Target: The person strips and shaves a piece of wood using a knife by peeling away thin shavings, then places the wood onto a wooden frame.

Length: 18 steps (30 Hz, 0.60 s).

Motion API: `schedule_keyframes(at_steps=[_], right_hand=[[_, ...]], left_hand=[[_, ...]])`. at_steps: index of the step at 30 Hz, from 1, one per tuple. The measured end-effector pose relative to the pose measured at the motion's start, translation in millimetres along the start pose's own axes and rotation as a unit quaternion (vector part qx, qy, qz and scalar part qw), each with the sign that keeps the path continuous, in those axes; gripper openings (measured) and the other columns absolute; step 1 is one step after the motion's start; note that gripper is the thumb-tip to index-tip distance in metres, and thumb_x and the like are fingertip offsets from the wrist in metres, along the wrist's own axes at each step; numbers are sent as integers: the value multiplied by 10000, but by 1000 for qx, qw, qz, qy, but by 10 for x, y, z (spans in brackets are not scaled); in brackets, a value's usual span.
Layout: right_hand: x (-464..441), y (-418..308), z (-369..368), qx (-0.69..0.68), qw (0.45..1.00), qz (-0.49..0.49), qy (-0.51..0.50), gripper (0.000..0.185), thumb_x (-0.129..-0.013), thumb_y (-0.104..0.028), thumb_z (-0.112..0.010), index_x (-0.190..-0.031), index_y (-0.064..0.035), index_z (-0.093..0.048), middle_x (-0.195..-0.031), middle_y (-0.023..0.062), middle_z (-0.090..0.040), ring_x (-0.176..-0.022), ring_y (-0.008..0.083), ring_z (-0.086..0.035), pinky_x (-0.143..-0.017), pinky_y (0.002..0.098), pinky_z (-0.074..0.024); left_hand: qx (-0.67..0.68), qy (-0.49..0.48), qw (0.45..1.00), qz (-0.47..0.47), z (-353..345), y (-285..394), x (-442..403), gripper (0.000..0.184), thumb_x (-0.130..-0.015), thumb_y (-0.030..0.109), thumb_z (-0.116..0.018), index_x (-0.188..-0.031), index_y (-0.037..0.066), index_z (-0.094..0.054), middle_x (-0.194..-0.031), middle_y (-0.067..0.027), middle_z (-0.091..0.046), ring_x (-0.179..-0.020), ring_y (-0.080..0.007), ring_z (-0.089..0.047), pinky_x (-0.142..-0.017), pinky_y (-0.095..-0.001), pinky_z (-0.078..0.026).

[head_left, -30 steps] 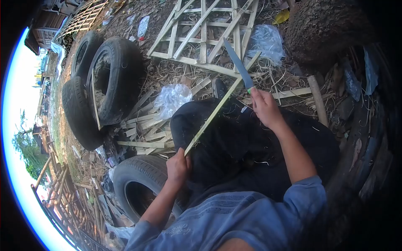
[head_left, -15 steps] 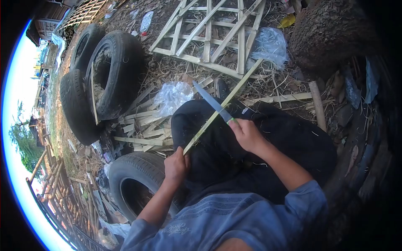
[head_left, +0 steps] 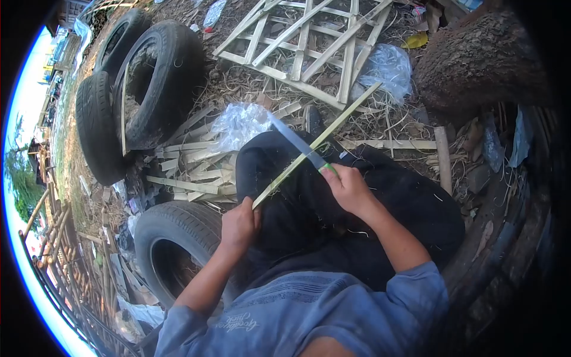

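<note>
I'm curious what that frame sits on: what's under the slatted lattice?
Through gaps in the lattice, dry stringy scraps show; whatever it covers directly cannot be seen.

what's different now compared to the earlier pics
The right hand has brought the knife back from near the far end of the bamboo strip to about its middle, closer to the left hand, and the blade has swung to the left. Nothing was taken hold of or let go. The left hand still grips the near end; the bamboo lattice and tires stayed put.
</note>
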State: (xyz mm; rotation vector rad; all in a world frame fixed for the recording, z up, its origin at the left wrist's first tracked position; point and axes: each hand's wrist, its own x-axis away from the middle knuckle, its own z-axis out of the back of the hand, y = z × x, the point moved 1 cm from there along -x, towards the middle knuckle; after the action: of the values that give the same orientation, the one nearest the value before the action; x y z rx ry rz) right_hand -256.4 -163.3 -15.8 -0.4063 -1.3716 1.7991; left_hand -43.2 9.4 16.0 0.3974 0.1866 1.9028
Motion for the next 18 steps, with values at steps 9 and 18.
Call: schedule_keyframes(at_steps=[9, 18], right_hand=[[5, 319, -174, -57, 996, -9, 63, 388, -1002, -296, -435, -790, 18, -516, -549, 127, -419, -485, 201, -424, -503, 366, -364], [-132, 161, 181, -167, 978, -109, 58, 435, -1022, -366, -389, -687, -90, -422, -517, -43, -382, -397, 49, -352, -360, 221, -277]], left_hand=[[6, 0, 1000, 16, 38, -18, 54, 184, -839, 161, -587, -812, 14, -480, -650, -187, -600, -593, -373, -610, -543, -466, -486], [26, 13, 1000, 0, 20, -66, 46, 213, -853, 190, -592, -819, 13, -478, -636, -178, -593, -584, -364, -611, -534, -461, -484]])
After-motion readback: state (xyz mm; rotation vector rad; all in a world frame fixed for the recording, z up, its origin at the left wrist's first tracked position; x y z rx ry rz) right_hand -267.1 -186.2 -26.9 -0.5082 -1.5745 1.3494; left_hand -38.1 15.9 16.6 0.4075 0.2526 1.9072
